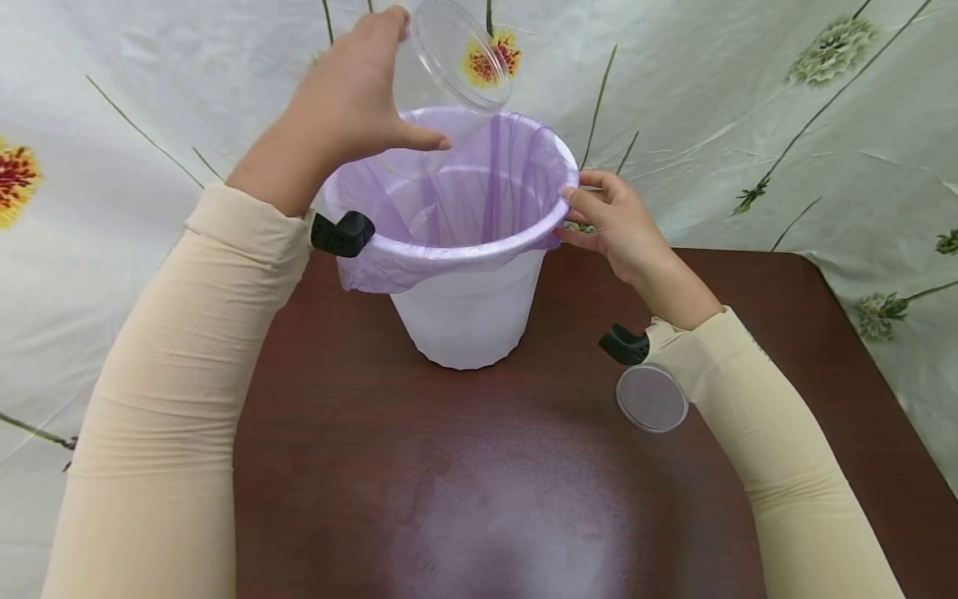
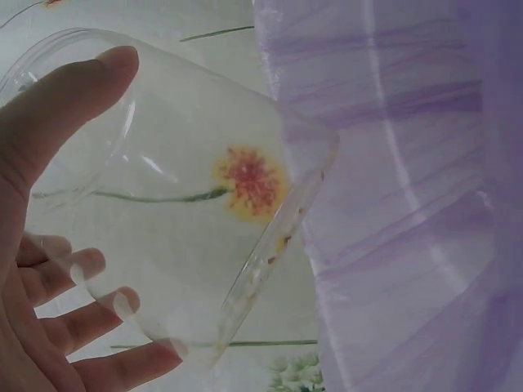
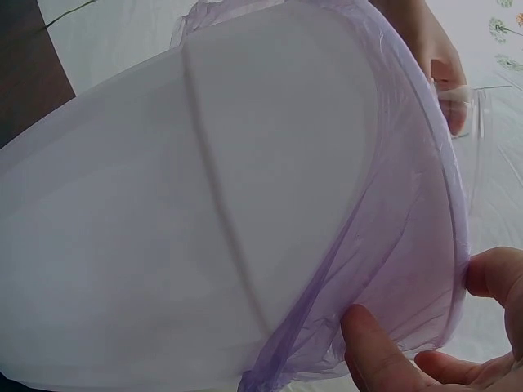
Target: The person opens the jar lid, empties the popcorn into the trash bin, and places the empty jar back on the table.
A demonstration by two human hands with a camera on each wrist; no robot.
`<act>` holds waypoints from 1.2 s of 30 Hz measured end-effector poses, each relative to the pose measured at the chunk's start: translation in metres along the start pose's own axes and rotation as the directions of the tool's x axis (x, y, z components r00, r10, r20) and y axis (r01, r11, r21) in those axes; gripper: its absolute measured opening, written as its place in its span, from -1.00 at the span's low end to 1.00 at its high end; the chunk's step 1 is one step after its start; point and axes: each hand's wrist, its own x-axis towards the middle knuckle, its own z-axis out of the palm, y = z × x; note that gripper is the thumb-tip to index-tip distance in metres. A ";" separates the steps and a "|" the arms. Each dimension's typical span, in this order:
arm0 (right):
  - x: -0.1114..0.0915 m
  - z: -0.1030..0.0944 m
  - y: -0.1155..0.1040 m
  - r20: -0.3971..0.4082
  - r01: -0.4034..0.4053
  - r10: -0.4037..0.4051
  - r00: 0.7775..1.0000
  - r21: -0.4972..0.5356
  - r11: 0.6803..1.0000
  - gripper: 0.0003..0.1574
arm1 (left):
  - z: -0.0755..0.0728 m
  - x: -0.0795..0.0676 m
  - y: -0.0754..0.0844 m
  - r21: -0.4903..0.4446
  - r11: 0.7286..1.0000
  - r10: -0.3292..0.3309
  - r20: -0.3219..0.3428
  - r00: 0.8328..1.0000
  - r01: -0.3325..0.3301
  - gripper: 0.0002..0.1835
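Note:
A clear plastic jar [image 1: 441, 62] is in my left hand [image 1: 352, 91], tilted over the far left rim of a white trash bin [image 1: 467, 312]. In the left wrist view, thumb and fingers spread round the jar's sides. Small brown and yellow bits [image 2: 282, 243] cling along its end nearest the bin. A thin purple bag [image 1: 516, 170] lines the bin and folds over its rim. My right hand [image 1: 621, 220] grips the rim at the right, with thumb and fingers on the bag's folded edge [image 3: 409, 269].
A round clear lid [image 1: 652, 399] lies flat on the dark brown table [image 1: 449, 466], beside my right sleeve. Behind the bin hangs a pale flowered cloth [image 1: 696, 108]. Black wrist cameras [image 1: 343, 234] stick out from both cuffs.

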 end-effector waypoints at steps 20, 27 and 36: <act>-0.001 -0.002 -0.002 0.005 0.000 0.000 1.000 0.003 1.000 -0.48 | -0.003 -0.028 0.025 -0.576 0.816 -0.028 0.016 0.999 0.032 -0.06; -0.001 -0.003 -0.001 0.007 0.002 -0.003 1.000 0.009 1.000 -0.48 | -0.002 -0.043 0.044 -0.674 0.734 0.091 -0.025 0.996 -0.084 -0.10; -0.003 0.001 0.001 -0.030 0.074 -0.074 0.997 -0.021 0.997 -0.61 | 0.010 -0.071 0.075 -0.706 0.667 0.237 -0.099 0.966 -0.236 -0.04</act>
